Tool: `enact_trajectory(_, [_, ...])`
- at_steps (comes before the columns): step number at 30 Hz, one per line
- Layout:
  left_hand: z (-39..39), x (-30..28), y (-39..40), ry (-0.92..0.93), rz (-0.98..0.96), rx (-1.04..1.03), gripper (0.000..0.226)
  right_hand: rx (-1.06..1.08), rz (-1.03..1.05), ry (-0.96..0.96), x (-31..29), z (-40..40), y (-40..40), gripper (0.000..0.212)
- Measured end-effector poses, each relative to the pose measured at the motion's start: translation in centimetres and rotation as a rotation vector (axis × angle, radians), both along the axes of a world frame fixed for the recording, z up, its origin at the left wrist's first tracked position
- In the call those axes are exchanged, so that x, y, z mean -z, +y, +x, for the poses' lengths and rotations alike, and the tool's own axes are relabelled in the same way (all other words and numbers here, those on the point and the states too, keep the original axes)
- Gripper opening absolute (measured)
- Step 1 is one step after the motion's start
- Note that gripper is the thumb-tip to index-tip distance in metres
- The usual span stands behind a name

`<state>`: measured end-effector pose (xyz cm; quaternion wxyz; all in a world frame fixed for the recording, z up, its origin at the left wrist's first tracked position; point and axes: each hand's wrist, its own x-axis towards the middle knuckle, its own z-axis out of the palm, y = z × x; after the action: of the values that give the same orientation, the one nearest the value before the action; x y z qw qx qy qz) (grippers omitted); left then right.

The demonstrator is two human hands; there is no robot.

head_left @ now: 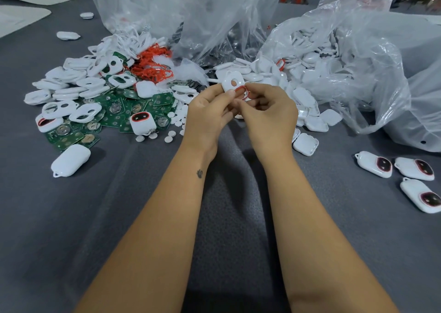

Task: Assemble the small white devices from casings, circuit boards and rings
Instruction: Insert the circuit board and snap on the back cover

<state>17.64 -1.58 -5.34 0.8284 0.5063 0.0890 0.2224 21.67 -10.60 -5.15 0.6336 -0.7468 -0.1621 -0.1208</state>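
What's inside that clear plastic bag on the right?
The clear plastic bag holds a heap of white casings, spilling out at its mouth. One red ring shows among them. Anything deeper is hidden by crinkled plastic.

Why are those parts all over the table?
They spilled from the torn-open bags into loose heaps: green boards, white casings, red rings. One casing lies off alone, far left.

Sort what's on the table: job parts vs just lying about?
Job:
- white casing, held in left hand
- red ring, pinched by right hand
- green circuit boards
- red ring pile
- loose casings
- finished devices

Lying about:
- plastic bags
- white sheets, far left
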Motion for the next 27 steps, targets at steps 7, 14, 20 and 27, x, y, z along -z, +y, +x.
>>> enact_trajectory(7, [-0.02,0.32,0.07,-0.040,0.027,0.049,0.020,0.009,0.079,0.055,0.09,-0.13,0.12,0.023])
enact_trajectory(14, [0.10,0.44,0.43,0.053,-0.008,0.063,0.021,-0.033,0.054,0.039,0.16,-0.09,-0.16,0.027])
enact_trajectory(20, [0.19,0.52,0.30,0.041,-0.070,-0.004,0.019,-0.103,0.007,0.072,0.32,-0.31,0.09,0.032])
enact_trajectory(27, [0.23,0.50,0.01,-0.001,-0.069,-0.074,0.017,-0.036,0.090,0.149,-0.15,-0.51,0.23,0.009])
